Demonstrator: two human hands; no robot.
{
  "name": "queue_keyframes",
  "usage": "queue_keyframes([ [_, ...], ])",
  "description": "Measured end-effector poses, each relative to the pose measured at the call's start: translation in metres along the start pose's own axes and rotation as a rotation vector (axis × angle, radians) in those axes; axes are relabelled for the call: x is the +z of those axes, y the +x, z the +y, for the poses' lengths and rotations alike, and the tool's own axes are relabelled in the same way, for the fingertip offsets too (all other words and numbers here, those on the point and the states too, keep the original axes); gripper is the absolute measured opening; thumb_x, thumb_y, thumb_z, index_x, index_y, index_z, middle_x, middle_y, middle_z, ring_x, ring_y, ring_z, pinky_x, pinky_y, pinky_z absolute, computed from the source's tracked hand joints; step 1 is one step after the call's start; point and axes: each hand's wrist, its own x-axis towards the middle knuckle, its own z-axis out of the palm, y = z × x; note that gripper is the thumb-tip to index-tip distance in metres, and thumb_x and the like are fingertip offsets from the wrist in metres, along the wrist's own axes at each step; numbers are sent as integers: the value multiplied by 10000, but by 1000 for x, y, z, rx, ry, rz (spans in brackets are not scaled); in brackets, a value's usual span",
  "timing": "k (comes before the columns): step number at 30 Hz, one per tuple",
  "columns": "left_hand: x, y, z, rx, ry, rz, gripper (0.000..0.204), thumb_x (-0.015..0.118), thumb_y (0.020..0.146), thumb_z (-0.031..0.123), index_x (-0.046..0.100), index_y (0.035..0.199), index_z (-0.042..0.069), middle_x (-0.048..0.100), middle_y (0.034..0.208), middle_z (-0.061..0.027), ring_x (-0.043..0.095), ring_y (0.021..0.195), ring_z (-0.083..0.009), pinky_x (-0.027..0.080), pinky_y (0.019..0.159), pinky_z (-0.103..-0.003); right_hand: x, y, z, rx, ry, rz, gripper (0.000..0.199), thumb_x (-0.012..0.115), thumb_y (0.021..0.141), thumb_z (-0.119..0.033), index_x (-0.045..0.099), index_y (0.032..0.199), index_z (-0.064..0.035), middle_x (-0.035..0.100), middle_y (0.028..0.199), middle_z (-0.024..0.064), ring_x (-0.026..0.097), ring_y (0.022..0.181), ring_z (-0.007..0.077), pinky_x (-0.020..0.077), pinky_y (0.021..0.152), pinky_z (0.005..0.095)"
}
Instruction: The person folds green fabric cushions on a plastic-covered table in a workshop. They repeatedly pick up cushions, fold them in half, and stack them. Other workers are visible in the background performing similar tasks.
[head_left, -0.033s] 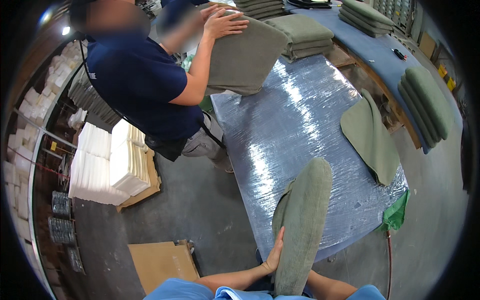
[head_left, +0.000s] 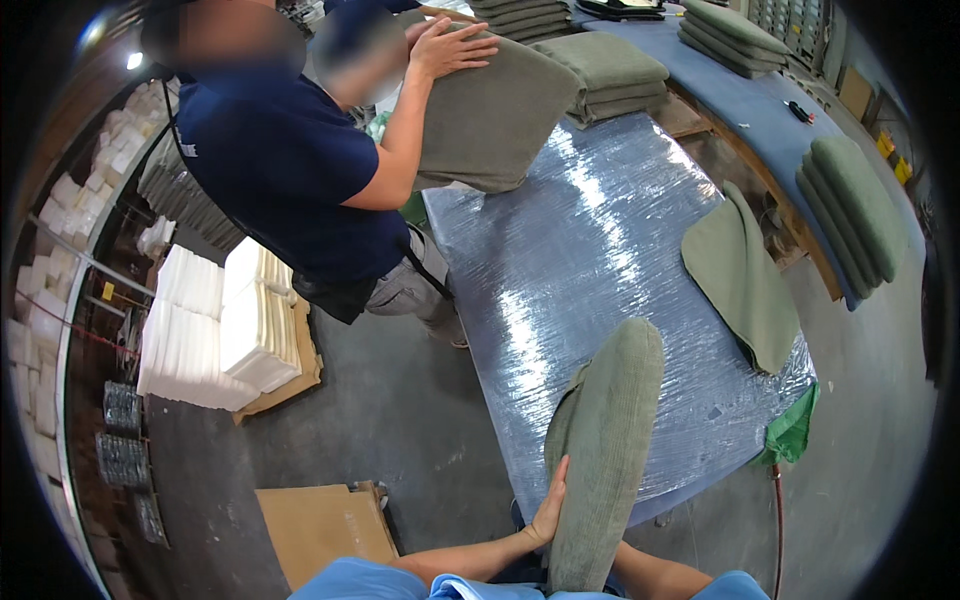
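A green-grey fabric cushion (head_left: 610,450) stands on edge in front of me, its upper end leaning over the plastic-wrapped table. My left hand (head_left: 547,512) holds its left side, palm against the fabric and fingers pointing up. From the right, my right forearm (head_left: 655,574) runs in behind the cushion, which hides that hand. A loose piece of green cloth or an empty cover (head_left: 740,280) lies at the table's right edge. Across the table, a co-worker in a dark blue shirt (head_left: 270,150) has a hand on another green-grey cushion (head_left: 490,110).
Shiny plastic film covers the table (head_left: 560,270). Stacked cushions (head_left: 605,75) sit at its far end, and more (head_left: 850,210) lie on a blue-topped bench (head_left: 730,90) at right. White foam blocks (head_left: 215,320) stand at left. Flat cardboard (head_left: 325,535) is on the floor.
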Motion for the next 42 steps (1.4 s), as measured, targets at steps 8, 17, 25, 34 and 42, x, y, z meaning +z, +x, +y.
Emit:
queue_keyframes([
  [8,-17,10,-1,-189,53,-191,795,238,1139,558,83,1696,12,97,1775,-169,69,1642,-282,63,1322,-383,-13,9,1,113,-31,-5,698,452,1131,-422,208,1681,-69,405,1647,149,423,1494,258,351,1228,415],
  [17,-46,-71,161,192,-60,-242,820,431,1118,438,39,1695,8,51,1780,-171,30,1647,-281,59,1319,-406,84,-101,-143,-465,-263,64,820,432,1112,-515,119,1701,-38,232,1735,165,275,1579,278,223,1281,434],
  [25,-45,-76,171,229,-96,-258,924,502,1092,346,-135,1675,16,-69,1770,-201,-41,1641,-297,52,1311,-412,133,-112,-153,-665,-308,14,827,371,1115,-539,126,1690,3,178,1752,166,209,1607,285,200,1293,404],
  [34,-24,-34,223,180,-414,-137,907,592,1052,311,30,1693,3,188,1735,-179,217,1596,-277,212,1282,-385,138,-80,-187,-757,-165,77,709,404,1142,-442,259,1664,15,316,1708,162,317,1565,277,257,1271,378],
  [42,-39,36,316,-35,-539,-161,674,566,1046,382,331,1625,130,541,1435,-122,574,1280,-219,485,1079,-375,166,-19,-266,-711,26,146,665,461,1132,-407,343,1635,11,389,1670,152,401,1512,238,325,1232,337],
])
